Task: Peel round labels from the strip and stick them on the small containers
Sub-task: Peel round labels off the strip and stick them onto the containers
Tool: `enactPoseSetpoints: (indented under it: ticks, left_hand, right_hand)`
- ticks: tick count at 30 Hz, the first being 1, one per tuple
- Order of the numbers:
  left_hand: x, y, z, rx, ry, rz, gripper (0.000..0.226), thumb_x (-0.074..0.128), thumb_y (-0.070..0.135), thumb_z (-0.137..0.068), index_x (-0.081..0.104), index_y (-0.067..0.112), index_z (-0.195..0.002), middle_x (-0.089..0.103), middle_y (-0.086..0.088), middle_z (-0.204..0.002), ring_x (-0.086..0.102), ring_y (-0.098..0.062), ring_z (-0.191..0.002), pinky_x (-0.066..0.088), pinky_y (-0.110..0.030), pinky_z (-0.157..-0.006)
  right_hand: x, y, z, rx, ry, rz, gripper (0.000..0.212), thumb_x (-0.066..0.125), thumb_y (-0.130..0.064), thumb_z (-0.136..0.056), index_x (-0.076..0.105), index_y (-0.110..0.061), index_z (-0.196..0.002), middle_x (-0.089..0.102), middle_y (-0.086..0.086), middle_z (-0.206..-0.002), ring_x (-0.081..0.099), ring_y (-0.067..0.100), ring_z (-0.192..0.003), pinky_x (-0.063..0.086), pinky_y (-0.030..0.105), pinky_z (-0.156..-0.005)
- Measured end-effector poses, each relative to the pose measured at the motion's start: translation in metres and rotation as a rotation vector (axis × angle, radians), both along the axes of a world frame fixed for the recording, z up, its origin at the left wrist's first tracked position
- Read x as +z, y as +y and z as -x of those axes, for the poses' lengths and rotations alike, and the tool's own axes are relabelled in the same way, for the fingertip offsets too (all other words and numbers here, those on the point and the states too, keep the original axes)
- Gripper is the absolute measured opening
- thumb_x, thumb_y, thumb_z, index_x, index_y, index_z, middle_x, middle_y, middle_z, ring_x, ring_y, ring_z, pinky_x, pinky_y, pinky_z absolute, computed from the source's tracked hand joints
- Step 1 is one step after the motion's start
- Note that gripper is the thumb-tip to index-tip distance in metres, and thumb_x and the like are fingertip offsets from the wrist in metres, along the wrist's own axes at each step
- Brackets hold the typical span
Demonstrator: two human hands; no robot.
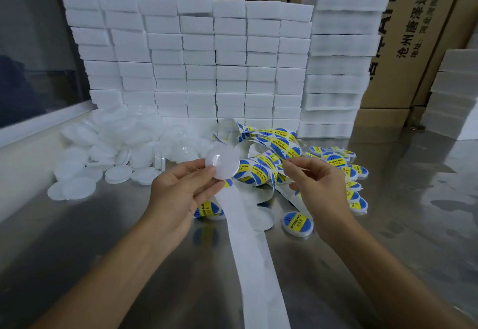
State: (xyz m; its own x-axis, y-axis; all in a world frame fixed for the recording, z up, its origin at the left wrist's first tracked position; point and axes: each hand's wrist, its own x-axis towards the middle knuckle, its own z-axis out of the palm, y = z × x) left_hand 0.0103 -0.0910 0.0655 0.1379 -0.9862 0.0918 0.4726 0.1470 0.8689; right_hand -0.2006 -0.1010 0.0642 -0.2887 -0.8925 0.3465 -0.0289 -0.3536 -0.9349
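Head view of a labelling bench with a steel table [388, 225]. Left hand [178, 194], raised above the table, pinches a blank white round container [223, 161] between thumb and curled fingers, its flat face turned toward the camera. Right hand [314, 186], level with it and just to the right, has thumb and forefinger pressed together at the tangled label strip [269, 158], whose round blue-and-yellow labels read "SOLDERING PASTE"; whether a label is actually caught between the fingertips cannot be told. Spent white backing tape [256, 259] runs from between the hands toward the near edge of the table. Blank containers [116, 147] lie heaped at the left, well apart from the labelled containers [354, 181], which lie beside and beyond the right hand; another labelled container [297, 224] lies just below the right wrist. White foam blocks [207, 57] are stacked in a wall behind the work, with printed cardboard cartons [413, 31] behind them.
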Motion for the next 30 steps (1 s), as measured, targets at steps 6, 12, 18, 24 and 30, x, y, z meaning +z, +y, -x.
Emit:
enactPoseSetpoints:
  ticks: [6, 12, 18, 24, 30]
  left_hand:
    - [-0.005, 0.000, 0.003, -0.026, 0.068, -0.050, 0.028, 0.071, 0.003, -0.067, 0.067, -0.003, -0.093, 0.075, -0.016, -0.088, 0.074, -0.026, -0.081, 0.059, -0.025, -0.066]
    - [-0.006, 0.003, 0.009, -0.051, 0.061, -0.056, 0.040, 0.074, 0.006, -0.059, 0.065, -0.005, -0.096, 0.074, -0.018, -0.082, 0.074, -0.025, -0.076, 0.058, -0.025, -0.063]
    - [-0.005, 0.005, 0.013, -0.090, 0.037, -0.073, 0.040, 0.074, 0.006, -0.057, 0.065, -0.005, -0.095, 0.074, -0.021, -0.088, 0.074, -0.027, -0.077, 0.058, -0.026, -0.062]
    - [-0.004, 0.005, 0.013, -0.106, 0.023, -0.084, 0.044, 0.074, 0.007, -0.056, 0.065, -0.005, -0.097, 0.074, -0.022, -0.089, 0.074, -0.028, -0.078, 0.059, -0.026, -0.062]
    - [-0.004, 0.006, 0.013, -0.113, 0.013, -0.080, 0.042, 0.075, 0.007, -0.054, 0.067, -0.003, -0.094, 0.074, -0.022, -0.087, 0.074, -0.028, -0.077, 0.059, -0.027, -0.062]
  right_hand:
    - [0.005, 0.006, -0.002, 0.170, -0.116, -0.029, 0.006, 0.075, -0.018, -0.082, 0.077, -0.021, -0.078, 0.074, -0.003, -0.076, 0.068, 0.007, -0.070, 0.054, 0.019, -0.064]
    - [0.004, 0.012, -0.016, 0.325, -0.093, -0.060, 0.009, 0.079, -0.025, -0.072, 0.080, -0.020, -0.080, 0.072, 0.002, -0.074, 0.061, 0.012, -0.066, 0.050, 0.025, -0.065]
    - [0.003, 0.017, -0.021, 0.318, -0.022, -0.055, 0.004, 0.078, -0.026, -0.072, 0.080, -0.029, -0.075, 0.075, 0.002, -0.076, 0.063, 0.010, -0.065, 0.053, 0.021, -0.061]
    - [0.003, 0.018, -0.024, 0.313, -0.035, -0.068, 0.013, 0.077, -0.014, -0.078, 0.080, -0.025, -0.071, 0.075, 0.005, -0.074, 0.061, 0.010, -0.059, 0.052, 0.019, -0.058]
    - [0.003, 0.018, -0.023, 0.301, -0.029, -0.073, 0.013, 0.077, -0.013, -0.077, 0.079, -0.024, -0.070, 0.076, 0.005, -0.076, 0.062, 0.011, -0.060, 0.052, 0.019, -0.058]
